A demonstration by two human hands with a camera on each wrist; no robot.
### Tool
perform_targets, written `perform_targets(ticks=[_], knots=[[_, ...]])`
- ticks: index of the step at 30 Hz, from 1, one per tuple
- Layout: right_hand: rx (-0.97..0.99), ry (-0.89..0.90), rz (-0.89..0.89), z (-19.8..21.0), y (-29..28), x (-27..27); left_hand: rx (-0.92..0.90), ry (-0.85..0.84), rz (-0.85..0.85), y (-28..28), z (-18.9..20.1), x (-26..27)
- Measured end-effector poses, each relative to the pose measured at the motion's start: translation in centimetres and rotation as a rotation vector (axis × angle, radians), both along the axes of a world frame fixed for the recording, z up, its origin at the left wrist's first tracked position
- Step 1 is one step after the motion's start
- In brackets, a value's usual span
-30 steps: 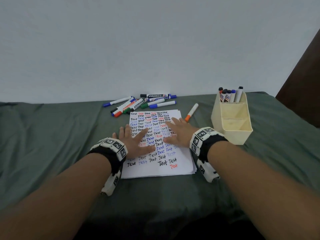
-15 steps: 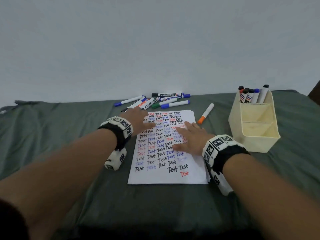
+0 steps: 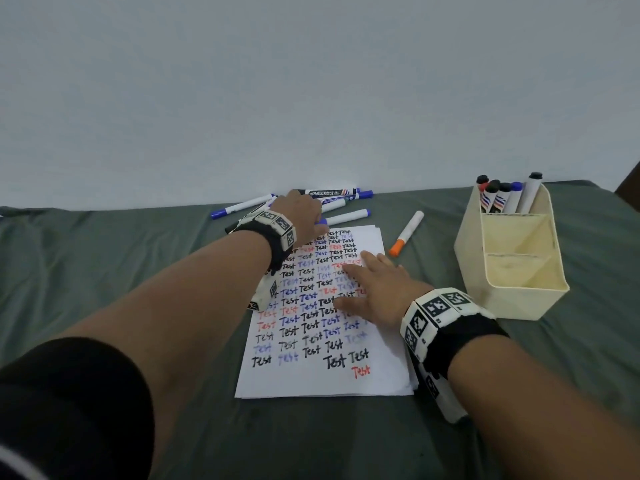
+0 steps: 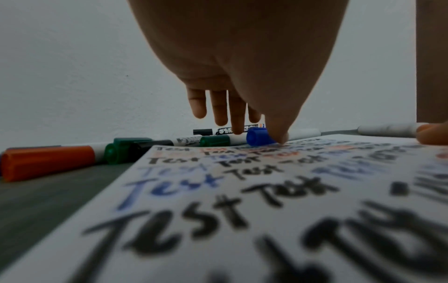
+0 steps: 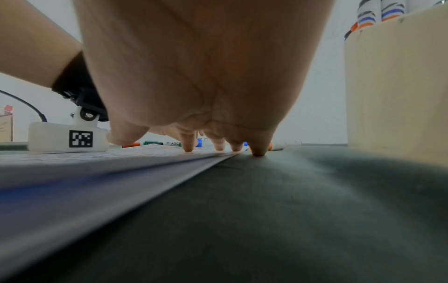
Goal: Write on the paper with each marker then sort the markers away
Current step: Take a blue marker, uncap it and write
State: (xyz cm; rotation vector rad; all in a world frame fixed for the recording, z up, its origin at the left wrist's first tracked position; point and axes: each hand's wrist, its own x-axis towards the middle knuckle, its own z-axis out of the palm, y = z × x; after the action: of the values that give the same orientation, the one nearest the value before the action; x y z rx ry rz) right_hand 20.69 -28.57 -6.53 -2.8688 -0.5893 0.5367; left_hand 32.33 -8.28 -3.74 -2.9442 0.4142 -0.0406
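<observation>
The left hand (image 3: 300, 212) reaches to the 12 o'clock edge of the white sheet of paper covered in handwritten "Test" words (image 3: 325, 379); from the head view its fingers are hidden behind the knuckles, but the left wrist view shows them hanging straight and slightly parted, thumb tip beside the blue cap of a white-barrelled marker (image 4: 258, 136), one fingertip down on the green-capped marker (image 4: 219, 140) next to it; whether the thumb actually touches the cap I cannot tell; nothing is gripped. The right hand (image 3: 379, 289) lies flat and spread on the paper's 3 o'clock side; the right wrist view adds that the fingertips (image 5: 188, 147) press down on the stack's edge, the outermost one on the dark green cloth (image 5: 315, 201) itself, and that there are several sheets layered there. At 12 o'clock beyond the paper lies the loose pile of markers (image 3: 332, 199); only the left wrist view shows the orange-capped marker (image 4: 48, 161) at its 9 o'clock end, which the forearm hides from the head camera. A lone white marker with an orange cap (image 3: 406, 233) lies at 1 o'clock, clear of the paper. At 3 o'clock stands the cream plastic organiser with stepped compartments (image 3: 519, 299); five capped markers (image 3: 504, 199) stand upright in its rear compartment.
</observation>
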Motion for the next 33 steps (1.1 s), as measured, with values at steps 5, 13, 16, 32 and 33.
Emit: perform_targets(ticks=[5,13,16,32,33], knots=[[0.021,0.004,-0.017,0.5,0.1,-0.1,0.087,0.081,-0.048,-0.7,0.7,-0.2],[0.201,-0.282,-0.068,1.7,-0.1,-0.6,-0.099,0.036,-0.087,0.3,1.4,-3.2],[0.127,-0.452,-0.079,1.7,-0.2,-0.5,-0.158,0.015,-0.195,1.6,1.9,-5.9],[0.356,-0.303,0.066,3.4,0.2,-1.7,0.092,0.102,-0.272,1.1,5.9,-13.8],[0.344,-0.291,0.070,3.4,0.3,-1.8,0.129,0.086,-0.285,1.2,6.1,-13.9]])
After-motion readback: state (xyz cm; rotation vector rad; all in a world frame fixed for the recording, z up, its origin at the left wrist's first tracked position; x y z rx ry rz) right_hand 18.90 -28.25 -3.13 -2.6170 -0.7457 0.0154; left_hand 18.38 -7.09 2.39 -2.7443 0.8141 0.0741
